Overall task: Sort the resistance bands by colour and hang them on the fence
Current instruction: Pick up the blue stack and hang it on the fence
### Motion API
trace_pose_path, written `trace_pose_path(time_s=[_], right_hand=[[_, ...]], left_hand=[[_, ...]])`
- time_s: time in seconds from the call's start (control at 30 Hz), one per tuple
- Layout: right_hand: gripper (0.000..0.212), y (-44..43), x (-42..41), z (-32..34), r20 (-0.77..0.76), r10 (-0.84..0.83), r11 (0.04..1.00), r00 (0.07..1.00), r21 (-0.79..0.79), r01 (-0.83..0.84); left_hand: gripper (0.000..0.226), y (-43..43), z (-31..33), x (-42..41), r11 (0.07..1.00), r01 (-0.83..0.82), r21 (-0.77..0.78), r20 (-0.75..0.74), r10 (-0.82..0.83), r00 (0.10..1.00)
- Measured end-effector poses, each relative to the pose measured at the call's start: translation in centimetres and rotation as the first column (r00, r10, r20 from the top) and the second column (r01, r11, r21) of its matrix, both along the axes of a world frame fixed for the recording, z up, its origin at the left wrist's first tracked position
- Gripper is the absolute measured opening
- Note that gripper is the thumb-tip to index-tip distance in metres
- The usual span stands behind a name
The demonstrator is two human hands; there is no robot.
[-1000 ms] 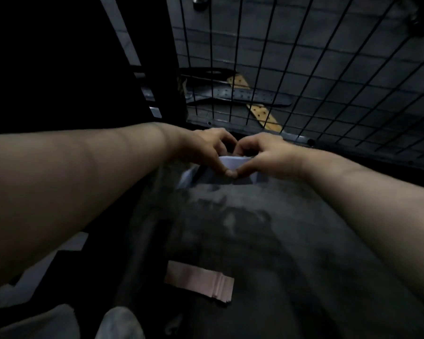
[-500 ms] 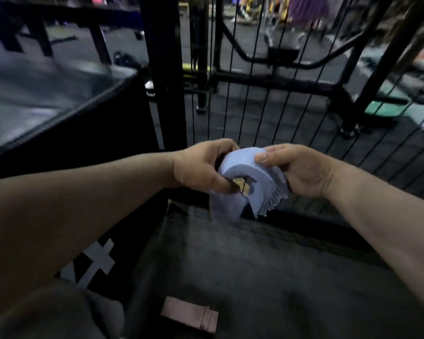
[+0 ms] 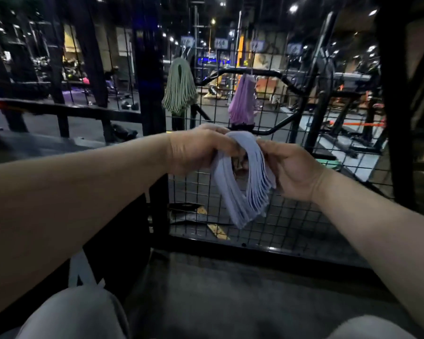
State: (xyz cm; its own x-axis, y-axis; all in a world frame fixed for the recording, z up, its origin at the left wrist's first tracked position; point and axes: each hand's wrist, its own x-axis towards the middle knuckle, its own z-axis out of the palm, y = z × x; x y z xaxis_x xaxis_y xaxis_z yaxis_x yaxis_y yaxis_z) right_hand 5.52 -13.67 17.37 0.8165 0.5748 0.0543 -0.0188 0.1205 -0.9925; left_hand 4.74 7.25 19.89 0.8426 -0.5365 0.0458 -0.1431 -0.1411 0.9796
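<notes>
A thick bunch of light blue resistance bands (image 3: 249, 192) hangs as a loop between my two hands, in front of the black wire fence (image 3: 291, 216). My left hand (image 3: 201, 149) grips the top left of the bunch with curled fingers. My right hand (image 3: 289, 167) holds the right side, thumb on top. On the fence hang a green bunch of bands (image 3: 179, 89) to the left and a purple bunch of bands (image 3: 242, 101) to its right, both above my hands.
A thick black post (image 3: 154, 118) stands left of the fence panel, another post (image 3: 394, 106) at the right. Dark matting (image 3: 230, 302) lies below my arms, my grey-clad knees (image 3: 78, 314) at the bottom edge. Gym machines stand beyond the fence.
Both hands lifted the blue bunch off the mat and up to fence height. My view tilted up, so the pink band on the mat has left the frame.
</notes>
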Motion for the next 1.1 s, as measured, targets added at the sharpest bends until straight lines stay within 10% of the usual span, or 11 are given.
trace_pose_path(time_s=[0.4,0.67,1.1], right_hand=[[0.04,-2.9,-6.6,8.2,0.581,-0.042,0.879,0.813,-0.366,0.307],[0.046,-3.6,-8.7,9.7,0.637,-0.042,0.847,0.77,-0.386,0.365],[0.058,-4.3,-10.2,8.3,0.56,-0.025,0.837,0.828,-0.441,0.324]], left_hand=[[0.071,-1.8,7.3,-3.0,0.963,-0.054,0.263,0.117,0.024,0.993],[0.087,-1.5,8.2,-4.2,0.975,-0.042,0.219,0.113,0.017,0.993],[0.041,-2.3,8.2,-6.5,0.973,0.029,0.23,0.16,-0.068,0.985]])
